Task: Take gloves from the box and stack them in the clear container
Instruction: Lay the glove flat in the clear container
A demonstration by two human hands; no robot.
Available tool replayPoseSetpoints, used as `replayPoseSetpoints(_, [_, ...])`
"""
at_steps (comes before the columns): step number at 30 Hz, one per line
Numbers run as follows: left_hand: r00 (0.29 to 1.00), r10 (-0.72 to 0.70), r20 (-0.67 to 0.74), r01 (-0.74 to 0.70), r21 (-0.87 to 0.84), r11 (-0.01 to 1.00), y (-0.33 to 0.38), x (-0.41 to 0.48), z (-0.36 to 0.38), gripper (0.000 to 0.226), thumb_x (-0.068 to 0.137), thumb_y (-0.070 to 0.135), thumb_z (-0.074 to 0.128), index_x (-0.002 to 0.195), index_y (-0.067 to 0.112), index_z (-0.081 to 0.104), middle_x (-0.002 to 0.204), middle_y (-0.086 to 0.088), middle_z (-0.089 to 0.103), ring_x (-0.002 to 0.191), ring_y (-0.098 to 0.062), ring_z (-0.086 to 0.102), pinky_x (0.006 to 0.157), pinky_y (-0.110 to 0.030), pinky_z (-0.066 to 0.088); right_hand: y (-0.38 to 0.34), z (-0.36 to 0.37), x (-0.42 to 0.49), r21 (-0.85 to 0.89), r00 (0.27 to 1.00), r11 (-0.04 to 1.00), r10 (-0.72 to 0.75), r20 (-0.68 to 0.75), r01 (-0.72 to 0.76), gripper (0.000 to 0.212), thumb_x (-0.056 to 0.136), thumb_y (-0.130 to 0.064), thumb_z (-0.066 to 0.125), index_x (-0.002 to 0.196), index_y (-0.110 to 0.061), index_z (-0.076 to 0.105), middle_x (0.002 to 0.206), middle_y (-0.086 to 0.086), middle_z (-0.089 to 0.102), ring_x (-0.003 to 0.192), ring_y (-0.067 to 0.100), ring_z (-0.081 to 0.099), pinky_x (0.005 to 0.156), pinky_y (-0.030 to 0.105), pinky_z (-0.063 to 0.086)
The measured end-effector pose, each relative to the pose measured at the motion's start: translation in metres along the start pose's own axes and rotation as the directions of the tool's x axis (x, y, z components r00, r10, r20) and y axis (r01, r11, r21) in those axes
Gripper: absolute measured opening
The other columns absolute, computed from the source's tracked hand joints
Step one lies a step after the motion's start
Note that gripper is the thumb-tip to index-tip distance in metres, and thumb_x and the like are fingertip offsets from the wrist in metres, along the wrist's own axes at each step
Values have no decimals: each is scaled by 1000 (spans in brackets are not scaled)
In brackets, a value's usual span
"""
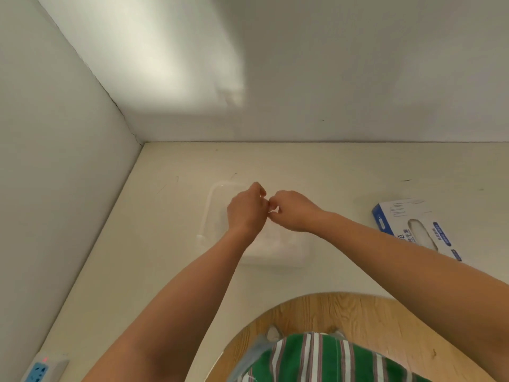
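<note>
A clear plastic container (212, 205) sits on the white table, mostly under my hands. My left hand (245, 210) and my right hand (292, 210) meet above it, fingers curled, pinching a thin clear glove (271, 238) that hangs down into the container and is hard to make out. The blue and white glove box (413, 227) lies flat on the table to the right, its opening showing pale gloves, partly covered by my right forearm.
White walls close in at the left and back, meeting in a corner (141, 143). A blue power strip (41, 368) lies at the lower left. The table's curved wooden edge (344, 304) runs in front of my green striped clothing.
</note>
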State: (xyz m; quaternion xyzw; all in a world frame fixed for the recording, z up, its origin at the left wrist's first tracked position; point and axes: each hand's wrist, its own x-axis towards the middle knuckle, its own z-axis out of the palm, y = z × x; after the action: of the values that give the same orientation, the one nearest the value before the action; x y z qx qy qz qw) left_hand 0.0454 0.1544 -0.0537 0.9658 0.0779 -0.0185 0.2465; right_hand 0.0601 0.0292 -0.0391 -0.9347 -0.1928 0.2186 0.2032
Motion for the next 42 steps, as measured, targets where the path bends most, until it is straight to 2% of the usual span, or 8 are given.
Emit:
replayPoseSetpoints(4, [992, 78, -103, -95, -173, 980, 55, -7, 14, 18, 95, 17, 44, 110, 19, 55, 67, 4, 59, 69, -20, 59, 62, -33, 45, 45, -35, -38, 196, 951, 981, 58, -304, 3, 20, 94, -20, 51, 92, -15, 71, 89, 0, 69, 79, 18, 60, 75, 36, 51])
replayPoseSetpoints(8, [977, 211, 29, -198, -241, 950, 117, -18, 46, 14, 93, 19, 48, 103, 20, 58, 59, 5, 54, 59, -15, 53, 59, -31, 44, 117, -48, -74, 236, 877, 962, 226, -424, -133, 19, 92, -23, 53, 95, -17, 71, 91, -1, 70, 83, 16, 61, 77, 35, 52])
replayPoseSetpoints(17, [833, 259, 488, -220, -137, 966, 195, -55, 142, 32, 90, 24, 56, 121, 19, 50, 101, -9, 68, 87, -28, 66, 80, -39, 54, 236, -29, -148, 115, 766, 810, 583, -271, -576, 24, 92, -41, 53, 92, -17, 57, 83, 1, 62, 76, 19, 61, 68, 34, 52])
replayPoseSetpoints(22, [822, 212, 529, -201, -80, 976, 207, -64, 169, 52, 90, 23, 61, 135, 19, 36, 112, -10, 65, 96, -29, 63, 77, -38, 51, 251, -14, -151, 62, 784, 816, 571, -243, -575, 33, 90, -43, 52, 70, -18, 57, 67, 0, 56, 61, 19, 56, 54, 28, 44])
replayPoseSetpoints(26, [834, 176, 523, -178, -49, 983, 211, -66, 177, 66, 85, 20, 66, 140, 21, 29, 113, -9, 65, 96, -30, 64, 79, -41, 54, 249, -10, -147, 28, 824, 851, 515, -237, -524, 22, 90, -28, 57, 88, -11, 70, 79, 3, 60, 70, 22, 59, 57, 28, 43])
replayPoseSetpoints(34, [840, 138, 524, -156, -10, 988, 214, -64, 179, 72, 81, 16, 70, 139, 22, 28, 106, -8, 64, 91, -28, 63, 70, -36, 49, 251, -4, -141, -143, 890, 882, 426, -162, -448, 28, 94, -17, 51, 121, -21, 56, 88, 3, 49, 75, 21, 49, 56, 29, 37])
replayPoseSetpoints(40, [843, 104, 527, -134, 18, 991, 216, -63, 180, 74, 79, 17, 71, 138, 25, 26, 102, -5, 63, 87, -26, 63, 70, -37, 51, 252, -6, -142, -83, 871, 876, 455, -183, -475, 9, 92, -14, 53, 90, -16, 61, 86, 7, 62, 81, 27, 64, 60, 27, 44])
replayPoseSetpoints(42, [841, 97, 532, -132, 30, 991, 216, -63, 180, 74, 79, 16, 71, 137, 25, 26, 103, -5, 63, 88, -27, 63, 71, -37, 52, 255, -8, -140, 76, 833, 861, 506, -224, -503, 24, 93, -24, 48, 75, -12, 59, 73, 4, 59, 72, 27, 62, 53, 25, 40])
